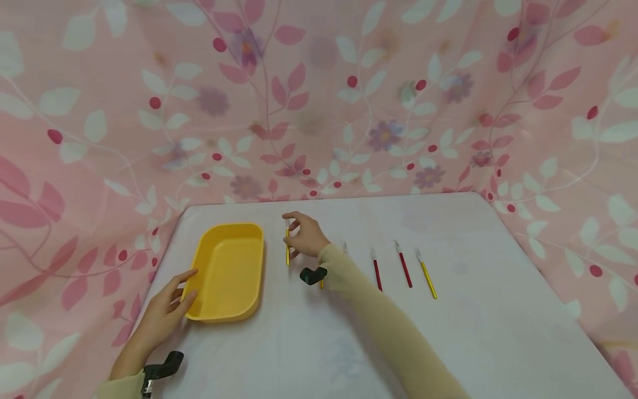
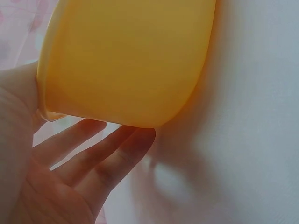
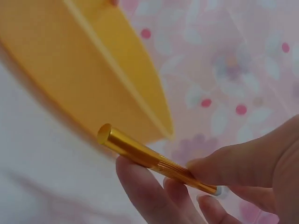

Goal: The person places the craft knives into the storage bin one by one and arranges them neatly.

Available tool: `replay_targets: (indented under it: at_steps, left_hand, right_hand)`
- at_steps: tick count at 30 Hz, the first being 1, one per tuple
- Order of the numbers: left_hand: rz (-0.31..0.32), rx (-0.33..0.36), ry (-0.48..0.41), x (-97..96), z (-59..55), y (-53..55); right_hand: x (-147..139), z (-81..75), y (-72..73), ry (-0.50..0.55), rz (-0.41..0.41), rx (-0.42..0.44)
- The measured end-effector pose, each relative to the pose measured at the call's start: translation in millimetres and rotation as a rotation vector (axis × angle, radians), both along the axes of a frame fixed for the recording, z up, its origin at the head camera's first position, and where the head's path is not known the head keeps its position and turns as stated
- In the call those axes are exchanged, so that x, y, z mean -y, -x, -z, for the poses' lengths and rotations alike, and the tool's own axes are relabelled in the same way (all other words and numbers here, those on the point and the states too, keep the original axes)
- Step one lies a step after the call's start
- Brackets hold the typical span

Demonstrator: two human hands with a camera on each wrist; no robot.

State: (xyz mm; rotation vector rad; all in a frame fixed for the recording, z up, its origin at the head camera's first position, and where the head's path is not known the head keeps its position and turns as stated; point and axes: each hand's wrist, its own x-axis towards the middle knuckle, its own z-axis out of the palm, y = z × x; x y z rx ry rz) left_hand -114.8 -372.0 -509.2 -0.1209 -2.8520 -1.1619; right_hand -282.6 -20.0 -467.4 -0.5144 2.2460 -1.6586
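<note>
My right hand (image 1: 306, 235) pinches a gold craft knife (image 3: 135, 149) by its knurled grip, thumb on one side and fingers on the other. Its plain butt end points toward the camera in the right wrist view, and a clear cap shows at the far end in the head view. The knife is just right of a yellow plastic tray (image 1: 229, 277). At the tray's near left corner, my left hand (image 1: 164, 310) grips the rim, with the thumb over the edge and fingers (image 2: 117, 158) against the outer wall.
To the right lie a red craft knife (image 1: 377, 274), another red knife (image 1: 405, 269) and a gold knife (image 1: 427, 280), roughly in a row. One more knife (image 1: 321, 284) is mostly hidden beneath my right forearm. Flowered pink cloth (image 1: 319, 111) hangs behind the white table (image 1: 498, 332).
</note>
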Motion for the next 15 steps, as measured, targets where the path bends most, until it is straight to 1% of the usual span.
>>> replay_targets:
  at_steps: [2, 7, 12, 15]
  left_hand:
    - [0.002, -0.011, -0.001, -0.6, 0.4, 0.0]
    - [0.007, -0.022, 0.002, -1.4, 1.3, -0.9]
    - [0.004, -0.013, -0.001, -0.7, 1.4, -0.6]
    - [0.006, -0.001, -0.006, -0.8, 0.1, -0.1]
  right_hand:
    - [6, -6.8, -5.5, 0.07, -0.003, 0.015]
    - [25, -18.4, -16.4, 0.184, -0.024, 0.063]
    - [48, -22.9, -23.7, 0.248, -0.06, 0.105]
    - [61, -23.3, -26.8, 0.269, -0.052, 0.13]
